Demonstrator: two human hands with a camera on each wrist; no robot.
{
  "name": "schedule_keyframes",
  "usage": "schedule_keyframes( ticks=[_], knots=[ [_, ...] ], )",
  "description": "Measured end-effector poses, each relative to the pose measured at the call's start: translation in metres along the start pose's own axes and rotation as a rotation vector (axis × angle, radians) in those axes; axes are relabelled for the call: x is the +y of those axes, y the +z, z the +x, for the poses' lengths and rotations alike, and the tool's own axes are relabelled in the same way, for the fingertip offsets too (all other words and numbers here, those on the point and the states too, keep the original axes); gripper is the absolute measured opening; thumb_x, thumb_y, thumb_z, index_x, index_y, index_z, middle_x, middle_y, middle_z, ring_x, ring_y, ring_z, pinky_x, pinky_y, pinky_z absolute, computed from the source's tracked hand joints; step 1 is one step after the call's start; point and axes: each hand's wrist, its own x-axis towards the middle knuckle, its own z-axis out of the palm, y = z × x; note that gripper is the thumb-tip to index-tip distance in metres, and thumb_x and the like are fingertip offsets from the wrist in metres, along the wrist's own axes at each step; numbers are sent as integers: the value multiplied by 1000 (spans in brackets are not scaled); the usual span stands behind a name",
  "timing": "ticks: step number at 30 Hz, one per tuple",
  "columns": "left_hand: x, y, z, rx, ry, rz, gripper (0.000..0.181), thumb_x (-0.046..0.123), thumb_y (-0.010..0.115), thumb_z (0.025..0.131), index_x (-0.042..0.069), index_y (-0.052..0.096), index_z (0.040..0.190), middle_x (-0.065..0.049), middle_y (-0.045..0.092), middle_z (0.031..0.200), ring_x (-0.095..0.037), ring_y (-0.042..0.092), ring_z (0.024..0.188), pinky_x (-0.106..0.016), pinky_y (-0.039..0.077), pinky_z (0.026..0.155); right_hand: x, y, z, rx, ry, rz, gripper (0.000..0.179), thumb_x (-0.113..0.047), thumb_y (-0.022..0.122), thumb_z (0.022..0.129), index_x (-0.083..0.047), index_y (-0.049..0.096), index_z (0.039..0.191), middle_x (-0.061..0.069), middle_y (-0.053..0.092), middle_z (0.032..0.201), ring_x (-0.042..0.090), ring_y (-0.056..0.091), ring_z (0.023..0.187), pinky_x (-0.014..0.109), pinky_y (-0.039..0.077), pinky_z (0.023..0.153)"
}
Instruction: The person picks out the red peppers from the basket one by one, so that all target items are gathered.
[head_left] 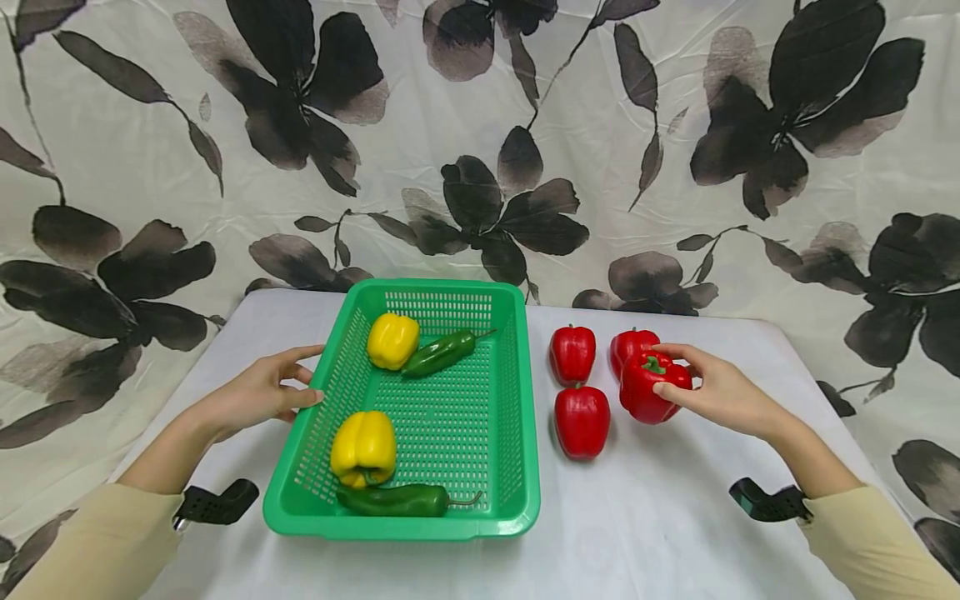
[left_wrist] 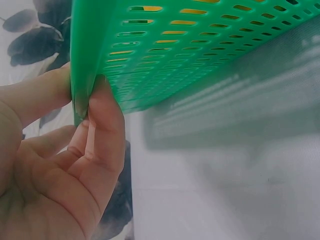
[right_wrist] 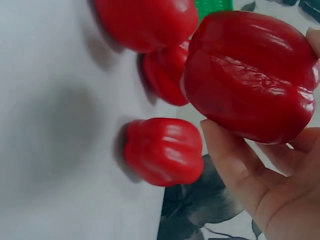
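Observation:
My left hand (head_left: 258, 392) pinches the left rim of a green perforated plastic basket (head_left: 450, 425), thumb on one side and fingers on the other in the left wrist view. My right hand (head_left: 723, 396) grips a red bell pepper (head_left: 647, 392) by its sides, stem up. In the right wrist view this bell pepper (right_wrist: 250, 75) is raised off the white tabletop. Three more red bell peppers lie close by: one (head_left: 572, 354) at the back, one (head_left: 582, 423) in front of it, and one (head_left: 626, 343) partly hidden behind the held pepper.
Inside the basket, a yellow bell pepper (head_left: 393, 342) and a long green pepper (head_left: 442, 353) lie toward the back. Another yellow bell pepper (head_left: 363, 446) and green pepper (head_left: 397, 501) lie near the front. A floral cloth (head_left: 420, 108) hangs behind the white table (head_left: 637, 517).

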Motion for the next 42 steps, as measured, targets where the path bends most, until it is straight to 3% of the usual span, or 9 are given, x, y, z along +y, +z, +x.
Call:
schedule_keyframes(
  ticks=[11,26,42],
  knots=[
    [0,0,0,1,-9,-7,81,20,64,87,5,12,147,-22,48,111,-24,61,85,-36,56,71,20,15,0,-54,87,13,73,-41,65,82,1,36,134,22,50,122,30,54,100,33,56,67],
    [0,-1,-1,3,-11,-12,82,20,64,86,4,11,147,-22,48,111,-24,62,83,-35,56,71,32,25,-2,-127,208,1,73,-49,63,81,1,41,130,18,54,115,23,56,93,32,56,66],
    [0,0,0,3,-5,-7,81,19,64,86,3,12,147,-23,48,111,-23,62,82,-35,56,70,37,28,2,-200,264,-12,70,-51,55,86,4,43,128,13,58,105,19,56,83,31,55,63]
  ],
)
